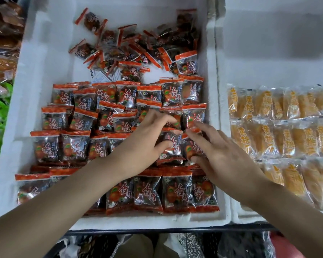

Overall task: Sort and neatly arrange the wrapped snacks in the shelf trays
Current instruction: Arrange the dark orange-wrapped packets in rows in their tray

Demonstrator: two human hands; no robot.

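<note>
Midway: left hand [144,138] and right hand [222,151] pinch adjoining red-edged clear snack packets [175,146] in the white foam tray [50,58], right side — near rows neat, far loose heap [131,70] unsorted.

— What does the shelf [157,232] carry?
— A white foam tray [45,53], and a second tray [268,53] on its right, their walls touching.
— And inside them?
— The first holds red packs [73,146] in overlapping rows at the front, with a loose heap [138,47] of the same behind. The second holds yellow packs [287,140], rowed side by side at its front.
</note>
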